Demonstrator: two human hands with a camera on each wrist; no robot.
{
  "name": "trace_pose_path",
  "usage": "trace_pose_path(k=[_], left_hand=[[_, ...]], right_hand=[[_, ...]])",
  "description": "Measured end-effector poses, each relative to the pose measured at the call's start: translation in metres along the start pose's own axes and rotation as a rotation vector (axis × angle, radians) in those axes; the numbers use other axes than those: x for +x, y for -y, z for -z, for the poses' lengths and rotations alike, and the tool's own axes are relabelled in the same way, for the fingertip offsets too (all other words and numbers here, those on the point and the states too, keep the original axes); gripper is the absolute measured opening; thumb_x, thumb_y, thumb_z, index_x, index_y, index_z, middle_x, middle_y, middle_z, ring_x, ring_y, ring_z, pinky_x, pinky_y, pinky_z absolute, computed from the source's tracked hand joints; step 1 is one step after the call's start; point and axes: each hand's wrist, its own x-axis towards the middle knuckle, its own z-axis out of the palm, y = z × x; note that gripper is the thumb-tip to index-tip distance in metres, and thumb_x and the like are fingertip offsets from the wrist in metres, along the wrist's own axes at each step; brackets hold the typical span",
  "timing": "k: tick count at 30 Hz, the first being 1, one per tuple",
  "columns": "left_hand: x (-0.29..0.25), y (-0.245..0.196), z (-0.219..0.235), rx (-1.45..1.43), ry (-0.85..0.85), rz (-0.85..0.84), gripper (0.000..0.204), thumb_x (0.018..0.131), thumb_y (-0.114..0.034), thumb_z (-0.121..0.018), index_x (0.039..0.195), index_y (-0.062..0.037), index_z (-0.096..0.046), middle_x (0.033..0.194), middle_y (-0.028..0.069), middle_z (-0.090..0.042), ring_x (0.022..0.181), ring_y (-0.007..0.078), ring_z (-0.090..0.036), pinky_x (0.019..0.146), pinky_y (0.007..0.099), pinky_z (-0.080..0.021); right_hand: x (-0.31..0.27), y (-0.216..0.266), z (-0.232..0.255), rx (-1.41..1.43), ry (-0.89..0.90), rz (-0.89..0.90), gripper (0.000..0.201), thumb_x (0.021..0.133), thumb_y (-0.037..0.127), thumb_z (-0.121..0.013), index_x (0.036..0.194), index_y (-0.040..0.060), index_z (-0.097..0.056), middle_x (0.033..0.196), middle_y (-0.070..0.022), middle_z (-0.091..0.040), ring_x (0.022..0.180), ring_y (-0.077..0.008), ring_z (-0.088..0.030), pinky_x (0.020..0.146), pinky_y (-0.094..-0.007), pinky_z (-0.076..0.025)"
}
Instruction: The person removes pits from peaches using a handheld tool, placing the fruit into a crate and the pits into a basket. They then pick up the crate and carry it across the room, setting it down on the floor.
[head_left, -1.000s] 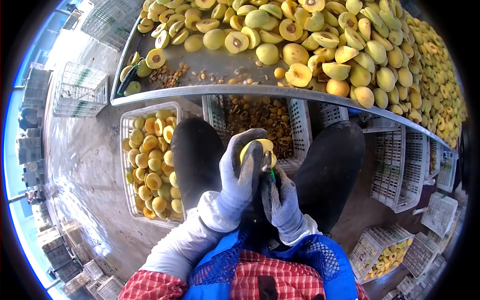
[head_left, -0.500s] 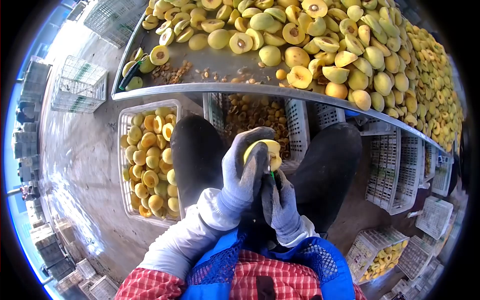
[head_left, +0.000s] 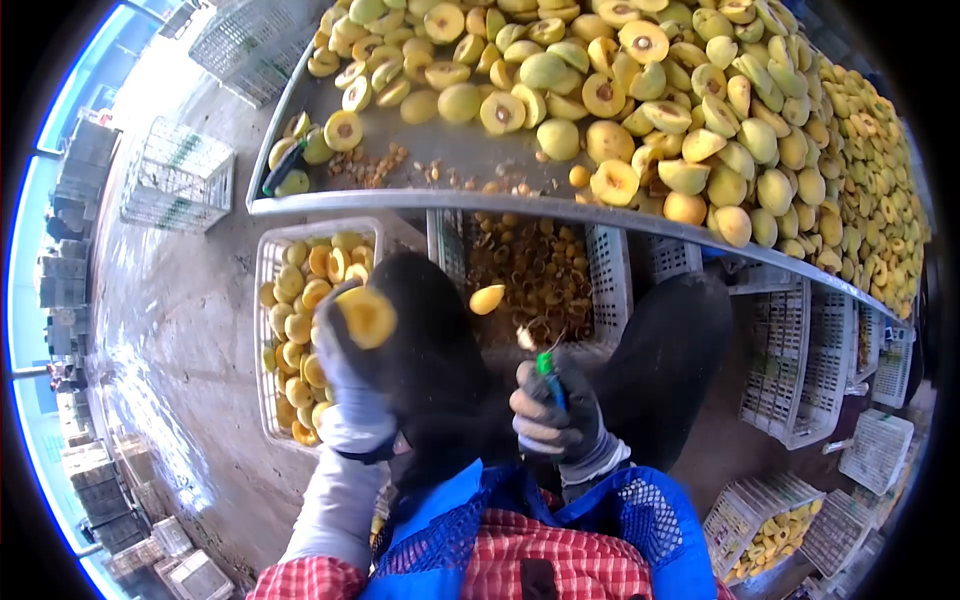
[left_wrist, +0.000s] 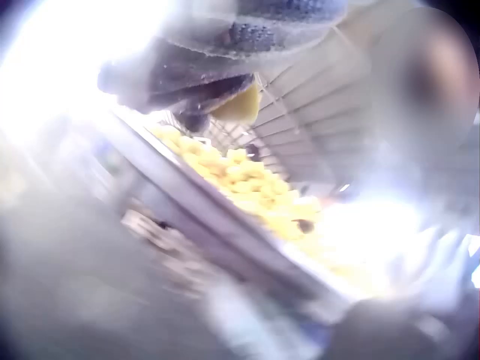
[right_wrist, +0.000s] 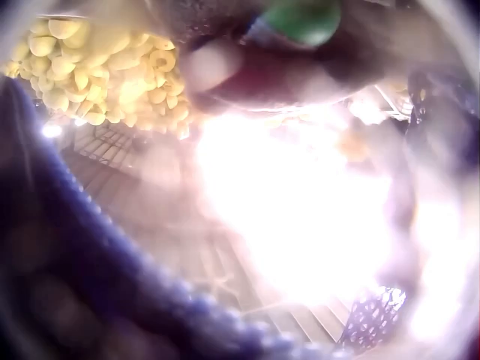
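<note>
Blurred by motion, the gloved left hand (head_left: pixel 345 345) holds a hollowed yellow fruit half (head_left: pixel 367 317) beside the crate of fruit halves (head_left: pixel 297 330). In the left wrist view the left hand (left_wrist: pixel 225 52) has a bit of yellow fruit (left_wrist: pixel 240 106) at its fingers. The gloved right hand (head_left: pixel 560 410) has its fingers curled round a green-and-blue handled tool (head_left: pixel 546 366); a pale piece (head_left: pixel 525 338) is at the tool's tip. A small yellow-orange piece (head_left: pixel 487 299) is in the air over the crate of scraps (head_left: pixel 610 290). The right wrist view shows the green handle (right_wrist: pixel 304 21).
A metal-edged table (head_left: pixel 420 199) bears a large heap of fruit halves (head_left: pixel 760 140), pit bits and a second green-and-black tool (head_left: pixel 285 167) at its left. White crates (head_left: pixel 180 175) stand on the floor at both sides. The person's dark-clad knees flank the scrap crate.
The hands have parted: the left hand has moved left with the fruit half, the right slightly down and right with the tool. A small piece has come away and is now in the air.
</note>
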Motion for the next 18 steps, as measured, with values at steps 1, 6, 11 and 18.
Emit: trace_pose_path(k=[1, 6, 11, 18], left_hand=[[0.018, 0.022, 0.026, -0.181, 0.033, 0.313, 0.032, 0.094, -0.021, -0.054, 0.117, 0.0007, -0.056, 0.104, 0.0141, -0.062, 0.097, 0.0230, -0.060, 0.088, 0.0325, -0.047], [0.069, 0.006, -0.002, 0.463, 0.189, 0.049, 0.040, 0.081, -0.025, -0.070, 0.115, -0.0057, -0.060, 0.106, 0.0124, -0.063, 0.098, 0.0295, -0.061, 0.084, 0.0379, -0.048], [0.177, -0.074, -0.137, 0.557, 0.498, -0.191, 0.050, 0.079, -0.039, -0.069, 0.119, -0.0114, -0.057, 0.105, 0.0123, -0.064, 0.094, 0.0302, -0.063, 0.079, 0.0396, -0.049], [0.231, -0.028, -0.232, 0.527, 0.680, -0.507, 0.054, 0.063, -0.019, -0.078, 0.111, -0.0081, -0.054, 0.099, 0.0161, -0.059, 0.090, 0.0330, -0.061, 0.076, 0.0421, -0.050]], right_hand=[[-0.001, 0.005, 0.009, -0.088, -0.014, -0.033, 0.051, 0.098, 0.052, -0.032, 0.114, 0.0097, -0.056, 0.060, 0.0011, -0.041, 0.038, -0.0090, -0.036, 0.036, -0.0244, -0.034], [0.011, 0.012, -0.008, -0.336, -0.323, 0.009, 0.049, 0.098, 0.052, -0.036, 0.092, 0.0064, -0.053, 0.056, -0.0002, -0.042, 0.036, -0.0077, -0.036, 0.033, -0.0205, -0.030], [0.016, 0.027, -0.009, -0.477, -0.544, 0.112, 0.050, 0.098, 0.053, -0.037, 0.093, 0.0064, -0.054, 0.057, -0.0017, -0.046, 0.037, -0.0090, -0.038, 0.034, -0.0223, -0.031], [0.007, 0.053, 0.001, -0.346, -0.555, 0.243, 0.047, 0.097, 0.051, -0.041, 0.094, 0.0056, -0.056, 0.058, -0.0023, -0.054, 0.038, -0.0121, -0.046, 0.034, -0.0235, -0.034]])
